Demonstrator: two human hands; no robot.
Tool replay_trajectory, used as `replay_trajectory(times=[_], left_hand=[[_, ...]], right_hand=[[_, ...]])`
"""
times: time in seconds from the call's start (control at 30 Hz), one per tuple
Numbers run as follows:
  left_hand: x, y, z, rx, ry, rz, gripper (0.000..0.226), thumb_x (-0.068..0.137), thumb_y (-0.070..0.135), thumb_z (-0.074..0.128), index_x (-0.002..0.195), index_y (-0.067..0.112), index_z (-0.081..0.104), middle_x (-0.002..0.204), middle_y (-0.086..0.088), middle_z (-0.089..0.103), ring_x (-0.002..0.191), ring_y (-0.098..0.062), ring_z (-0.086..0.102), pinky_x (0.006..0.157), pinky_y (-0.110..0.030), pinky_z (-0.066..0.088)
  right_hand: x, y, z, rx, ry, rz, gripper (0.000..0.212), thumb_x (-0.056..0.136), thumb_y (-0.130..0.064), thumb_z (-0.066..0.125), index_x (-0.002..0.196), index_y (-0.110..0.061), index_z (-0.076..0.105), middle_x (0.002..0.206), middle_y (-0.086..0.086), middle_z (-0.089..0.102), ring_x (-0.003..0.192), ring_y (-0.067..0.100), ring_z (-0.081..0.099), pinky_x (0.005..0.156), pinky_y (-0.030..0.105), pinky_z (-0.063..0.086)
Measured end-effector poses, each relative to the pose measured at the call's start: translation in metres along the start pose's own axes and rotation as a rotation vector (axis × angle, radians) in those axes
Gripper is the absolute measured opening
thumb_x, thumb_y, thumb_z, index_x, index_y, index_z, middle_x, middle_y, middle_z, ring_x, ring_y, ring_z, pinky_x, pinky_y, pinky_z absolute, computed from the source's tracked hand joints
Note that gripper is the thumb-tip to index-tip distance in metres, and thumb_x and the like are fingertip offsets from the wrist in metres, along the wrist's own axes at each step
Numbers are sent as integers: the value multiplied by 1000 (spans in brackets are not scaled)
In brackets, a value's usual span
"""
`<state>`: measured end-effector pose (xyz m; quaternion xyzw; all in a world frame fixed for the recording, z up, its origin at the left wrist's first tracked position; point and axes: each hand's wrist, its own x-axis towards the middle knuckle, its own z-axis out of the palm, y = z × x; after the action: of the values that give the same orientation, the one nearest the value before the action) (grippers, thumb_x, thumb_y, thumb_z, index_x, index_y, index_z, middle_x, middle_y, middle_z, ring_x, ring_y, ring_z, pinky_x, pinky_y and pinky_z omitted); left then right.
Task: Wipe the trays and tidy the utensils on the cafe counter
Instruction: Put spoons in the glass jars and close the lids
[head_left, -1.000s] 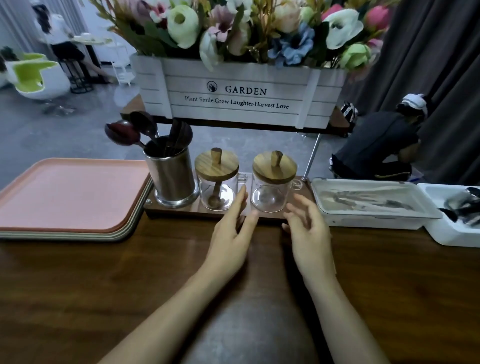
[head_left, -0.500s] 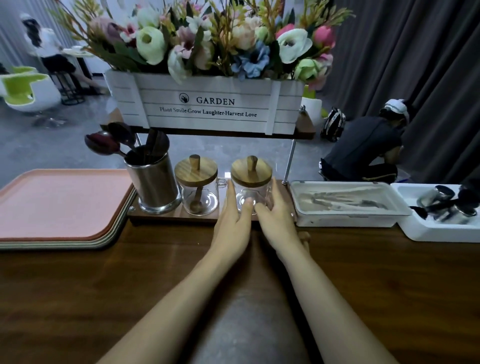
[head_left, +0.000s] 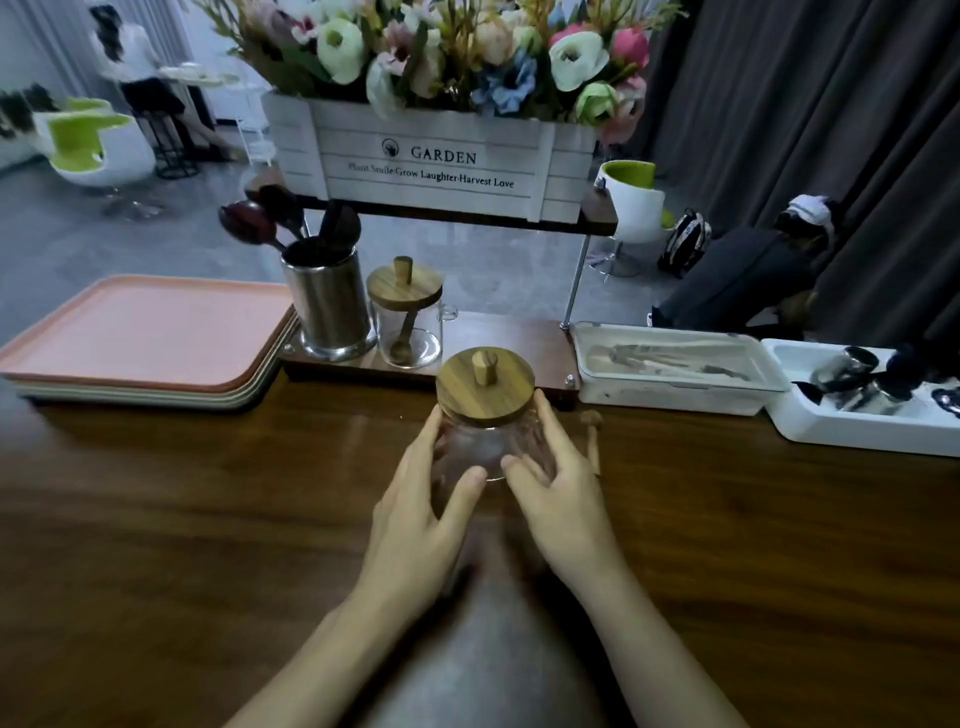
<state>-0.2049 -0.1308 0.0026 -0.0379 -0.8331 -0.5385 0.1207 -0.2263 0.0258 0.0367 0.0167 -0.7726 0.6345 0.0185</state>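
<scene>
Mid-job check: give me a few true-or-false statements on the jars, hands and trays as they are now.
1. The left hand and the right hand both hold the glass jar. True.
2. That jar's cover is off. False: the wooden lid sits on it.
3. The second jar stands on the wooden base beside the steel utensil holder. True.
4. The trays lie right of the jars. False: the pink tray stack lies left of them.
</scene>
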Motion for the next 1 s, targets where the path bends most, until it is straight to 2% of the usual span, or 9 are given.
replay_trajectory(times=[0.13, 0.27, 0.4, 0.5, 0.63, 0.77, 0.87, 0.93, 1.0], left_hand=[[-44, -5, -5, -66, -18, -40, 72, 89, 54, 58, 155, 34, 37, 146, 17, 55, 133, 0, 53, 110, -36, 46], [-69, -3, -5, -58, -6, -56, 67, 88, 56, 59, 150, 37, 42, 139, 23, 59, 129, 4, 54, 108, -32, 47], [-83, -1, -5, -11, 4, -67, 56, 89, 55, 63, 141, 44, 46, 134, 26, 61, 125, 7, 56, 105, -31, 50], [-85, -3, -4, 36, 21, -44, 51, 91, 47, 70, 136, 44, 47, 131, 26, 61, 120, 9, 57, 103, -35, 51], [-69, 3, -4, 18, 13, -4, 74, 76, 58, 80, 139, 43, 43, 135, 24, 58, 123, 9, 55, 106, -35, 49], [-45, 10, -2, -26, -108, 35, 114, 63, 61, 89, 154, 54, 20, 156, 25, 38, 142, 8, 37, 117, -30, 35], [-34, 15, 2, 35, -155, 83, 117, 67, 50, 91, 156, 55, 14, 157, 26, 35, 141, 15, 31, 113, -14, 30], [-29, 16, 4, 32, -160, 90, 112, 71, 46, 89, 156, 53, 17, 155, 24, 39, 138, 13, 36, 115, -20, 34], [-25, 15, 6, 28, -167, 85, 107, 68, 49, 84, 155, 54, 20, 153, 21, 44, 137, 8, 41, 116, -30, 38]], right_hand=[[-40, 22, 0, 22, -36, 40, 75, 94, 6, 57, 157, -23, 31, 146, -7, 53, 117, -19, 53, 95, 5, 42], [-67, 33, -6, -18, -44, 15, 74, 94, 5, 57, 156, -28, 34, 145, -13, 52, 123, -15, 51, 95, 5, 41], [-80, 40, -14, -27, -32, 7, 74, 92, 10, 56, 152, -29, 38, 138, -18, 58, 126, -7, 54, 103, 12, 43], [-85, 41, -18, -50, -46, -15, 72, 93, 8, 56, 149, -33, 38, 137, -21, 56, 125, -10, 52, 97, 7, 41], [-94, 42, -25, -119, -63, -45, 73, 93, -4, 59, 147, -48, 35, 141, -30, 50, 132, -10, 45, 111, 19, 39], [-89, 29, -29, -277, 31, -135, 62, 91, -31, 58, 147, -47, 36, 149, -26, 43, 141, -6, 35, 119, 28, 33], [-73, 13, -26, -343, 67, -238, 52, 95, -36, 62, 145, -39, 47, 151, -24, 40, 142, -11, 28, 118, 18, 26], [-58, 3, -21, -384, 38, -233, 50, 94, -40, 66, 143, -33, 54, 153, -17, 40, 136, -16, 26, 111, 7, 20], [-46, -1, -17, -392, -13, -212, 46, 93, -36, 70, 138, -32, 60, 152, -13, 44, 132, -13, 31, 110, 8, 23]])
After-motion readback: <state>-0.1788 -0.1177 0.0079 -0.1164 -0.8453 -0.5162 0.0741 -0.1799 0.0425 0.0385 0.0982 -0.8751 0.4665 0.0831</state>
